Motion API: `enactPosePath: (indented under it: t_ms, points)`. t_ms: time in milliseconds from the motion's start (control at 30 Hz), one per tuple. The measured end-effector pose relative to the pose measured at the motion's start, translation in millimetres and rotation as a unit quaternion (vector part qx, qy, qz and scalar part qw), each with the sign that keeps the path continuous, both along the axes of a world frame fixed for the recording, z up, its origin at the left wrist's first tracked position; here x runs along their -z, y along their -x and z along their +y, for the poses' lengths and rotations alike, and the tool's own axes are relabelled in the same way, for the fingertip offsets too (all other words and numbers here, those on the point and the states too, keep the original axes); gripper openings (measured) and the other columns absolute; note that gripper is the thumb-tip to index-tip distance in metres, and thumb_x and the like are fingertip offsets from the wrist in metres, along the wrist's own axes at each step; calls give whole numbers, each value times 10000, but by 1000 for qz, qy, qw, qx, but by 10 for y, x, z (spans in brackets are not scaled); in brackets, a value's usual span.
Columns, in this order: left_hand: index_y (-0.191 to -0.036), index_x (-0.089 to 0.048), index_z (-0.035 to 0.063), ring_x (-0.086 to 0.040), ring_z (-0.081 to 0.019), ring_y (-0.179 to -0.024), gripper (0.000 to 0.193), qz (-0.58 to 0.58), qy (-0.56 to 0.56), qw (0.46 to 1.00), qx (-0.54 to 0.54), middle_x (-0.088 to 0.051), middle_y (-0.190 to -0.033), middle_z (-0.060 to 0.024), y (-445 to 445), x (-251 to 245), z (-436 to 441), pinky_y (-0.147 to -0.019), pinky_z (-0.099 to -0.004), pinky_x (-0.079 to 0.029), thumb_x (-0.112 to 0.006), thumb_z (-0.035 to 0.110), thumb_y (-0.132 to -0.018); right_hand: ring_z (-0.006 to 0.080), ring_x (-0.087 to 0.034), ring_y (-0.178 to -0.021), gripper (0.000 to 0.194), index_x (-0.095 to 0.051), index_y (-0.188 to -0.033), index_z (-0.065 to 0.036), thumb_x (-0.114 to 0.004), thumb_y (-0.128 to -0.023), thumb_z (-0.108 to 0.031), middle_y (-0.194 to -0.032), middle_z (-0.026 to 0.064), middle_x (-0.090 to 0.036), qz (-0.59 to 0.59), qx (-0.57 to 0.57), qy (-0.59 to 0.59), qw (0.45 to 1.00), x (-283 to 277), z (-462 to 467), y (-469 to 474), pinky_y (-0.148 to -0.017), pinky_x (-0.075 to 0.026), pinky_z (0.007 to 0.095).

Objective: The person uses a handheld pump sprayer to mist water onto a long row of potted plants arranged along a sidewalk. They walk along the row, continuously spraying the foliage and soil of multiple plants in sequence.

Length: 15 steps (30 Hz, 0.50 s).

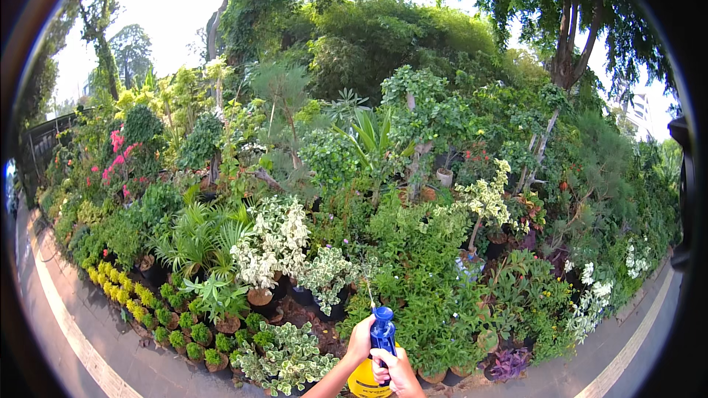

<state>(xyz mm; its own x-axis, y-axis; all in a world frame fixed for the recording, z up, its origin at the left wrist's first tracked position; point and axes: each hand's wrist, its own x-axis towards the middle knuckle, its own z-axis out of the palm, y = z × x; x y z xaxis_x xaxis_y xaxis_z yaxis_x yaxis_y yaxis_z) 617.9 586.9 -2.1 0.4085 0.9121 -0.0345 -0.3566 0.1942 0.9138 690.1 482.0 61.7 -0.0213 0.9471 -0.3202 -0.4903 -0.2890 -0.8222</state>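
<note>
A pump sprayer with a blue top (383, 327) and a yellow tank (365, 378) is held low in front of me, and a thin nozzle or stream shows above it. My left hand (360, 337) closes around the left side of the blue head. My right hand (394, 369) grips the blue part lower down, in front of the yellow tank. Just beyond are a white-edged variegated shrub (326, 273) and a leafy green bush (415, 287). Another variegated plant (285, 356) grows beside my left forearm.
Small potted plants (194, 350) line the front left edge of the bed. Paving (138, 362) with a pale strip (72, 331) runs along the left, and a similar strip (625, 359) lies at the right. A dark upright object (683, 193) stands at the far right rim.
</note>
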Motion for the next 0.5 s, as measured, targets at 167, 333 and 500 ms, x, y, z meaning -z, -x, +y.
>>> enactPosePath:
  t_ms: [167, 333, 500]
  points:
    - [-869, -580, 37, -510, -83, -697, 331, 42, -97, 994, -21, -598, -788, -14, -36, -51, 45, -676, -249, -420, -352, 276, -892, 64, -303, -327, 302, -447, -579, -74, -583, -812, -209, -432, -21, -363, -6, 9, -36, 999, 34, -4, -18, -339, -231, 224]
    - [-827, -570, 45, -513, -82, -675, 330, 51, -120, 991, -30, -593, -763, -7, -102, 25, 121, -655, -250, -424, -353, 286, -890, 62, -307, -328, 288, -450, -592, -76, -579, -813, -207, -435, -22, -369, -19, 22, -43, 999, 33, -1, -29, -336, -232, 218]
    - [-830, -573, 48, -519, -84, -676, 336, -20, 21, 1000, -4, -598, -762, -10, -115, 52, 20, -650, -252, -427, -347, 289, -892, 62, -304, -325, 279, -450, -597, -71, -582, -810, -194, -433, -22, -363, 3, 23, -3, 1000, 4, -8, -21, -332, -227, 217]
